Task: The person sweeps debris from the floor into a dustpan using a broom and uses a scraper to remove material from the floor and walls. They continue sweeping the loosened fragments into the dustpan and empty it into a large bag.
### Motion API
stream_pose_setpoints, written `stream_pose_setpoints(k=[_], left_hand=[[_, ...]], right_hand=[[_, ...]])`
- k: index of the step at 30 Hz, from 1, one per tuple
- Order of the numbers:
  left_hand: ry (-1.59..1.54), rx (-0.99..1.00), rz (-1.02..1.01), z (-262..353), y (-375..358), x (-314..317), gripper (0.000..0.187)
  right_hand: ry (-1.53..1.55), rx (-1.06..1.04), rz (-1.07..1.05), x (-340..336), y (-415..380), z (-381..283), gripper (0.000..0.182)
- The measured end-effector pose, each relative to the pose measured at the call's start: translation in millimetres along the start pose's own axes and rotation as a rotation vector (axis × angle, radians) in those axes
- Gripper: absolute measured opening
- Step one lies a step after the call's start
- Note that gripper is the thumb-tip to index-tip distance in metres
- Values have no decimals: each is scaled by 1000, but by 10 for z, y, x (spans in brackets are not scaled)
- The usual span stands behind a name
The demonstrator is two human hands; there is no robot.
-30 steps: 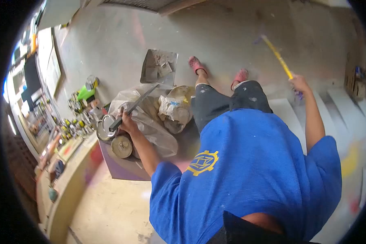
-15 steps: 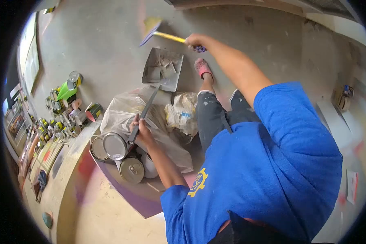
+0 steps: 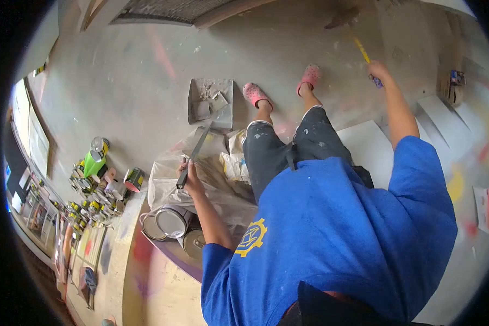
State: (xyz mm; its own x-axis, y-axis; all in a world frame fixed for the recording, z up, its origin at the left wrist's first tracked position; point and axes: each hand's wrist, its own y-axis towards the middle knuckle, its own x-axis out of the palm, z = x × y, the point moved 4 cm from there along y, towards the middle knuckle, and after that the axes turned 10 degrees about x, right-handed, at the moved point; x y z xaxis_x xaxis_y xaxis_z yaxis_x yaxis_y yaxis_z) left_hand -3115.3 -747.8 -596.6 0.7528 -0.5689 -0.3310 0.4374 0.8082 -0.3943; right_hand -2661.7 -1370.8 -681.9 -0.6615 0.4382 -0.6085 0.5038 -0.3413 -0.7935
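My left hand [image 3: 192,181] is closed round the dark handle of a long-handled dustpan [image 3: 227,120]. The pan lies flat on the grey floor and holds scraps and debris. Out to the right, my right hand [image 3: 381,73] grips the yellow stick of a broom [image 3: 361,49]. The broom's head, at the top right, is blurred against the floor, well away from the dustpan. Below my left hand sit several paint cans [image 3: 171,221], beside a large translucent plastic bag [image 3: 165,163].
Small cans and bottles [image 3: 95,187] crowd the left side near a ledge [image 3: 114,244]. A white plastic sack [image 3: 234,165] lies by my legs. Pale panels [image 3: 367,146] and a small box [image 3: 457,77] are on the right. A mesh-covered frame [image 3: 163,10] is at the top.
My right hand has swung the broom from above the dustpan far out to the right. My left hand keeps hold of the dustpan. Both pink clogs now show.
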Motion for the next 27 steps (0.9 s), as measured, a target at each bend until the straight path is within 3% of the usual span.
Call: stream_pose_setpoints(k=[1,6,8,11,13,16,20,21,23,27], left_hand=[[-37,-52,15,24,1,57,13],[19,382,96,443,63,160,8],[92,401,70,848,44,330,5],[134,441,-100,869,309,561,3],[152,408,-44,807,561,734,5],[145,470,-69,1239,689,1295,7],[309,623,-181,1542,819,2186,6],[810,635,-168,1786,774,2508,9],[732,884,-184,1989,726,3076,11],[968,943,-135,2278,687,3945,12]], right_hand=[[-29,-18,0,-69,-62,114,26],[-51,-206,-151,45,-1113,184,40],[35,-171,-325,185,-1272,183,43],[-12,-161,-394,204,-1392,292,40],[-80,-144,-378,42,-1491,437,41],[-157,-323,-249,-49,-1139,1013,43],[-56,-84,-248,-387,-907,1386,41],[-62,-38,-241,-461,-913,1549,41],[-176,-81,-241,-589,-841,1837,40],[-39,-27,-276,-657,-649,2278,37]])
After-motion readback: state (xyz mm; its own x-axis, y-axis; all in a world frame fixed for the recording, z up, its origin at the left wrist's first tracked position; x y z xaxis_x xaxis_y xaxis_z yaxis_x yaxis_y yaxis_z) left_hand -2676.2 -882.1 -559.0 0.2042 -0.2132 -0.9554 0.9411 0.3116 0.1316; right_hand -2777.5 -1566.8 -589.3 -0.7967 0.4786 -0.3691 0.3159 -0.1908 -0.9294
